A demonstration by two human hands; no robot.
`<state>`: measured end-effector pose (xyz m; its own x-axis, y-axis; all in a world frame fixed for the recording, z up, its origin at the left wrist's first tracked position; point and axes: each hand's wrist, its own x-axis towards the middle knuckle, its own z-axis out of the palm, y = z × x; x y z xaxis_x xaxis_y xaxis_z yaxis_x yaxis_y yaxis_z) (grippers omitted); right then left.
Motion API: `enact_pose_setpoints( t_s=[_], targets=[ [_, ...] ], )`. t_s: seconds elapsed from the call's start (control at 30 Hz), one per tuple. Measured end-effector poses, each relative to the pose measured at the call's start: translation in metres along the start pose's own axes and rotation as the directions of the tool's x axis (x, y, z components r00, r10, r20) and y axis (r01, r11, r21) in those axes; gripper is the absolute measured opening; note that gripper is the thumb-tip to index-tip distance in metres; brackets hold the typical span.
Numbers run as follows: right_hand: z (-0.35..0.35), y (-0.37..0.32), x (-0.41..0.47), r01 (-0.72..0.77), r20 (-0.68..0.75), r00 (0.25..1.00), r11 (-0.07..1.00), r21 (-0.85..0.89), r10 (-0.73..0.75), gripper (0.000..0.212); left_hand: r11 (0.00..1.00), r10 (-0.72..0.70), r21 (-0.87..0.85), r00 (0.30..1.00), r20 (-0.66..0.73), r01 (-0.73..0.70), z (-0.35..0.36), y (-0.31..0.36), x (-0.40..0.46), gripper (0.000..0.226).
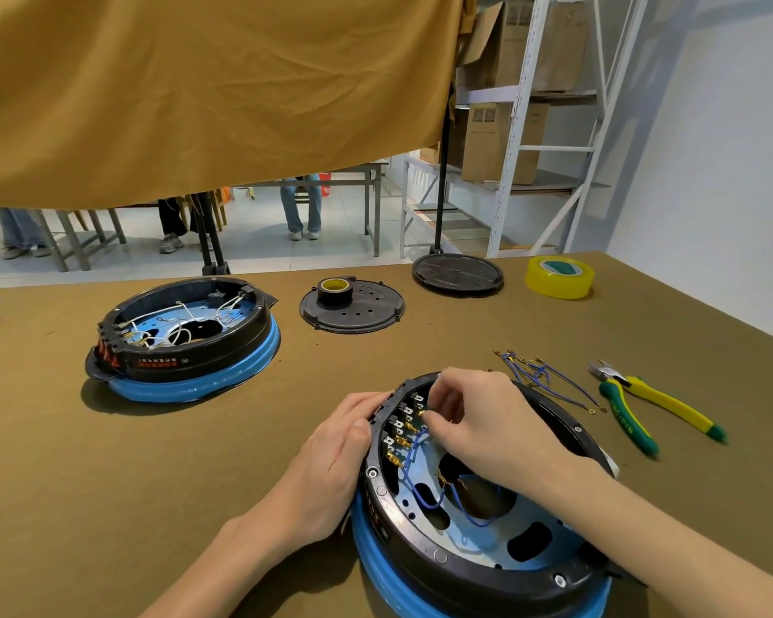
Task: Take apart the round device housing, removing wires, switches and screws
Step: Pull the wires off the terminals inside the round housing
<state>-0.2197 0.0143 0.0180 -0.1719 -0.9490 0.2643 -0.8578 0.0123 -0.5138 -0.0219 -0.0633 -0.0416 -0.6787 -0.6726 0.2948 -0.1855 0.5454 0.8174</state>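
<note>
A round black housing [442,559] with a blue band lies open-side up at the table's near edge, tilted toward me. Blue wires [413,466] with brass terminals run to a row of switches [402,428] along its left inner wall. My left hand [335,457] grips the housing's left rim from outside, fingers curled over the edge. My right hand [478,417] reaches inside and pinches a terminal at the upper switches. Several removed blue wires [541,376] lie on the table to the right.
A second open housing [188,345] with white wires sits at the left. Behind are a black perforated cover [371,310] with a tape roll [335,289], another black lid [458,274] and yellow tape [559,276]. Yellow-green cutters [643,405] lie right.
</note>
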Motion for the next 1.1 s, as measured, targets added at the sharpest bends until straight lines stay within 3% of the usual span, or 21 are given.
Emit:
enact_pose_setpoints(
  t_s=[0.1,0.53,0.93,1.1],
  targets=[
    [0.003,-0.005,-0.003,0.065,0.055,0.996,0.997,-0.037,-0.063,0.012,1.000,0.005,0.000,1.000,-0.002,-0.005,0.001,-0.001,0.000,0.060],
    [0.009,-0.004,0.006,-0.013,0.122,0.992,0.999,-0.035,0.017,0.017,1.000,0.010,-0.004,1.000,-0.008,-0.010,0.001,-0.001,0.000,0.059],
    [0.012,-0.006,0.000,0.016,0.147,0.989,0.999,-0.037,-0.011,0.018,1.000,0.009,0.019,1.000,0.017,-0.009,-0.001,-0.004,0.001,0.063],
    [-0.002,0.001,0.004,-0.037,0.068,0.997,0.999,-0.014,0.038,0.016,0.999,0.027,0.018,1.000,0.000,-0.027,0.001,-0.009,0.003,0.063]
  ],
)
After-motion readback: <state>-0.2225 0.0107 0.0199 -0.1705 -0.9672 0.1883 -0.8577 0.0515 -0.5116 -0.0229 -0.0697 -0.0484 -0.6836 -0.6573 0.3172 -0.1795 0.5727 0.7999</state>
